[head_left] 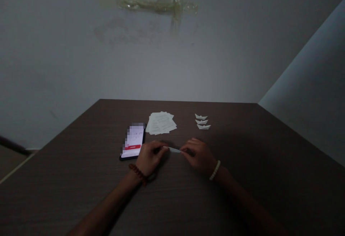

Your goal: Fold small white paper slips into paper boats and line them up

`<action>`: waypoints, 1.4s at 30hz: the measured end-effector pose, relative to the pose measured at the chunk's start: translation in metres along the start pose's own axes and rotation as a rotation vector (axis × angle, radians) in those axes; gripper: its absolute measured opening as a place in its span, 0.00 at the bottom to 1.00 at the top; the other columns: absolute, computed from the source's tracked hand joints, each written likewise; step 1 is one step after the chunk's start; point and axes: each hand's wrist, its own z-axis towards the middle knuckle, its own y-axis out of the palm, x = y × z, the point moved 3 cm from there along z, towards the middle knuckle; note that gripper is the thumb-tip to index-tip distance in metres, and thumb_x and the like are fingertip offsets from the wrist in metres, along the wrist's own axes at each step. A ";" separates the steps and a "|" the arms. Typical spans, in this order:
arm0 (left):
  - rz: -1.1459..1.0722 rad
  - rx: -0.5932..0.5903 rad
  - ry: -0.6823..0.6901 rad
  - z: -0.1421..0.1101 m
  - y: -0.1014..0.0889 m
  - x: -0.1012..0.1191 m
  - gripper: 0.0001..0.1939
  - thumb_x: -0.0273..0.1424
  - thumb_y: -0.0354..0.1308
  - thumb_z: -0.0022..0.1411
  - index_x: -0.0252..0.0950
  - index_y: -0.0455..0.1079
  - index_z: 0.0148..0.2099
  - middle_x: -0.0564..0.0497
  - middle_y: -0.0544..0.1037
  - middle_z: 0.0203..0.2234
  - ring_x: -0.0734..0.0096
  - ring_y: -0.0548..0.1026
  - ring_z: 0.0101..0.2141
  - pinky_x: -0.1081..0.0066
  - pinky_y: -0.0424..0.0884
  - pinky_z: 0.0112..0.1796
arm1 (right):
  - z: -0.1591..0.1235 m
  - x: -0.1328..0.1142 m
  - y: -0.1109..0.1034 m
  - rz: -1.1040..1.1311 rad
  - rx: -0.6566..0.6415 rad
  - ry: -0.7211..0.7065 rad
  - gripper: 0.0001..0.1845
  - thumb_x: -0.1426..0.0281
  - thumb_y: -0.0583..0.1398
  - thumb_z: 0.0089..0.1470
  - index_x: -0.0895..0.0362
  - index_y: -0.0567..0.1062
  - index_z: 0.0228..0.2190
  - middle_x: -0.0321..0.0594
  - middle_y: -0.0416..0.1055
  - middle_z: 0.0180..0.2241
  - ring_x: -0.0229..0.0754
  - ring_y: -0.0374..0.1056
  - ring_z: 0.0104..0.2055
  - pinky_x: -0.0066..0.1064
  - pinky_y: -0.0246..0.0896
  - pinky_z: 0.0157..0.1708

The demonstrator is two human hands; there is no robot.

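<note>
A small strip of folded white paper (174,150) stretches between my two hands, just above the table. My left hand (151,156) pinches its left end between thumb and fingers. At the other end, the thumb and fingertips of my right hand (199,156) are closed on the paper. Beyond my right hand, three folded paper boats (202,122) stand in a short column. Past my left hand lies a loose pile of printed paper sheets (161,123). The paper's exact fold is too small to make out.
A phone (134,140) with a lit screen lies left of my left hand, close to it. The dark wooden table (172,207) reaches back to a grey wall (172,63). Clear tape (159,6) is stuck on the wall.
</note>
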 end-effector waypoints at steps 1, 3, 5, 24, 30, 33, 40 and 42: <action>-0.019 0.010 -0.034 0.000 0.001 -0.002 0.09 0.34 0.57 0.58 0.34 0.76 0.36 0.48 0.79 0.27 0.68 0.75 0.28 0.69 0.69 0.29 | -0.001 -0.001 0.002 -0.008 -0.007 -0.004 0.02 0.73 0.61 0.53 0.56 0.75 0.29 0.37 0.72 0.26 0.39 0.64 0.30 0.31 0.56 0.34; -0.053 0.025 -0.085 0.000 0.002 -0.004 0.10 0.35 0.58 0.56 0.33 0.75 0.36 0.49 0.79 0.26 0.68 0.75 0.27 0.69 0.69 0.28 | -0.002 -0.004 0.006 -0.017 -0.016 -0.009 0.03 0.73 0.60 0.54 0.56 0.74 0.29 0.37 0.71 0.26 0.38 0.64 0.30 0.30 0.56 0.34; -0.072 0.033 -0.103 0.000 0.003 -0.005 0.11 0.35 0.58 0.56 0.33 0.75 0.36 0.49 0.79 0.25 0.68 0.75 0.26 0.70 0.69 0.28 | -0.002 -0.008 0.009 -0.017 -0.025 -0.011 0.02 0.73 0.60 0.54 0.57 0.74 0.29 0.37 0.72 0.26 0.38 0.65 0.30 0.31 0.56 0.35; -0.079 -0.003 0.006 -0.001 0.012 -0.004 0.09 0.31 0.58 0.57 0.34 0.75 0.39 0.50 0.77 0.27 0.71 0.74 0.27 0.71 0.70 0.30 | -0.003 -0.006 0.019 0.054 -0.081 0.160 0.03 0.70 0.62 0.52 0.54 0.77 0.32 0.34 0.72 0.23 0.36 0.64 0.25 0.27 0.55 0.28; -0.086 -0.036 -0.006 -0.002 0.013 -0.002 0.10 0.31 0.56 0.58 0.34 0.74 0.41 0.50 0.76 0.28 0.70 0.74 0.29 0.69 0.70 0.31 | -0.004 -0.003 0.021 0.080 -0.066 0.186 0.04 0.69 0.63 0.50 0.54 0.78 0.32 0.33 0.71 0.22 0.35 0.63 0.24 0.27 0.55 0.28; -0.083 -0.033 0.004 -0.002 0.012 0.000 0.10 0.30 0.56 0.57 0.34 0.74 0.41 0.49 0.76 0.28 0.69 0.74 0.30 0.69 0.70 0.32 | -0.004 -0.002 0.021 0.102 -0.068 0.196 0.05 0.70 0.63 0.50 0.54 0.78 0.32 0.34 0.72 0.22 0.35 0.63 0.24 0.27 0.55 0.27; -0.008 -0.010 0.090 -0.003 0.011 0.004 0.09 0.29 0.56 0.57 0.34 0.73 0.40 0.49 0.75 0.29 0.68 0.73 0.32 0.68 0.70 0.35 | -0.004 -0.006 0.020 0.126 -0.047 0.185 0.07 0.69 0.61 0.52 0.55 0.77 0.35 0.34 0.72 0.24 0.35 0.62 0.24 0.26 0.55 0.28; 0.020 0.010 0.115 -0.004 0.013 0.004 0.09 0.29 0.56 0.57 0.34 0.72 0.40 0.48 0.75 0.31 0.66 0.73 0.34 0.66 0.70 0.36 | -0.003 -0.008 0.020 0.112 -0.026 0.177 0.08 0.70 0.61 0.52 0.55 0.77 0.37 0.34 0.72 0.24 0.35 0.62 0.24 0.26 0.55 0.28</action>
